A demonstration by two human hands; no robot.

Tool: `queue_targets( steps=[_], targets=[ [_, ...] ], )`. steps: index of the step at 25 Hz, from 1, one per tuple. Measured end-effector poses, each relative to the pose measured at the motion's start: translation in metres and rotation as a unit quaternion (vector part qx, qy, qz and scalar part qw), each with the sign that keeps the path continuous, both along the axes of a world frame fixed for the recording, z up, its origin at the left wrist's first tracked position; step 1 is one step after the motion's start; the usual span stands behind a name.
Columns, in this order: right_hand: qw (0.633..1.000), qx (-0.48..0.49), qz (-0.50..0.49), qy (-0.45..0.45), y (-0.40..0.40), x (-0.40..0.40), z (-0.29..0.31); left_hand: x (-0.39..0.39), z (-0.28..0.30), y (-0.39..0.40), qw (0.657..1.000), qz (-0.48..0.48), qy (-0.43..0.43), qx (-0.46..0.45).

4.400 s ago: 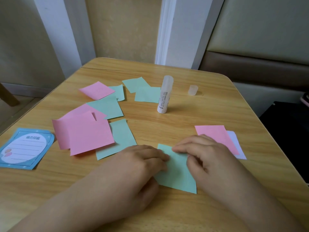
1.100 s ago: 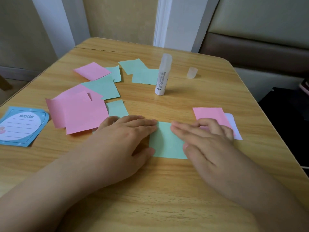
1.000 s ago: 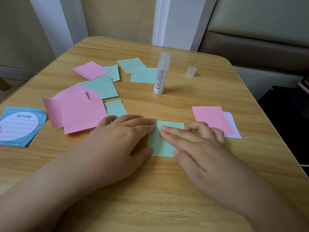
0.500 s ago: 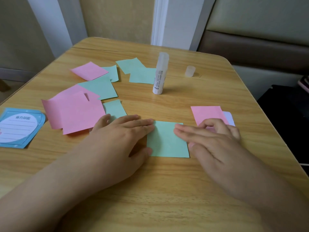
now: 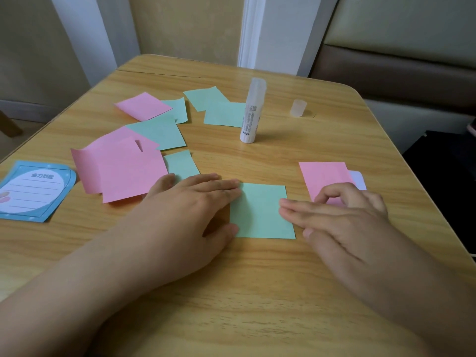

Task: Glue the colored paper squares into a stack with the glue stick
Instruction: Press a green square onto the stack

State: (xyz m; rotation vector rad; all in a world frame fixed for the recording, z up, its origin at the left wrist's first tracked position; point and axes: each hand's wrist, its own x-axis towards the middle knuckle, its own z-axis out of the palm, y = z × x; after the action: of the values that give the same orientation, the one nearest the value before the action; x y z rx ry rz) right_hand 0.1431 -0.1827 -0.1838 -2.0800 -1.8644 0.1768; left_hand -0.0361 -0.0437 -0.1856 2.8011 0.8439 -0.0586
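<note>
A green paper square (image 5: 261, 211) lies flat on the wooden table (image 5: 257, 292) in front of me. My left hand (image 5: 190, 204) rests flat on its left edge with straight fingers. My right hand (image 5: 340, 220) touches its right edge with straight fingertips, while two fingers curl over a pink square (image 5: 324, 176) that lies on a white sheet (image 5: 359, 179). The uncapped glue stick (image 5: 252, 110) stands upright behind, its cap (image 5: 298, 108) to the right.
Loose pink squares (image 5: 121, 171) and green squares (image 5: 158, 131) are scattered over the left and back of the table. A blue note card (image 5: 32, 191) lies at the left edge. A padded bench (image 5: 399, 65) stands behind on the right.
My right hand has slid rightwards across the green square to its right edge. The left hand has stayed in place on the left edge.
</note>
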Motion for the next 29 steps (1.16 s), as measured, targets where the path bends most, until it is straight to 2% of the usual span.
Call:
queue_targets(
  steps=[4,8,14,19,24,29],
  targets=[
    [0.996,-0.032,0.078,0.019,0.0,-0.014,0.0,0.0,0.0,0.001,1.0,-0.005,0.001,0.009],
    [0.999,-0.027,0.006,0.016,-0.004,0.004,0.006,0.0,-0.002,0.001,1.0,-0.003,-0.01,0.007],
    [0.996,-0.045,0.071,0.025,-0.002,-0.007,0.007,0.0,-0.002,0.001,1.0,-0.007,-0.006,0.013],
    [0.997,-0.039,0.001,0.073,0.0,0.001,0.015,0.0,-0.001,0.002,1.0,-0.009,-0.011,0.003],
    [0.999,-0.038,0.02,-0.023,0.022,-0.024,-0.004,0.002,-0.004,0.001,0.999,-0.018,-0.042,0.003],
    [0.997,0.004,-0.06,-0.048,0.016,-0.006,-0.004,0.002,-0.003,0.0,1.0,-0.003,-0.008,0.016]
  ],
)
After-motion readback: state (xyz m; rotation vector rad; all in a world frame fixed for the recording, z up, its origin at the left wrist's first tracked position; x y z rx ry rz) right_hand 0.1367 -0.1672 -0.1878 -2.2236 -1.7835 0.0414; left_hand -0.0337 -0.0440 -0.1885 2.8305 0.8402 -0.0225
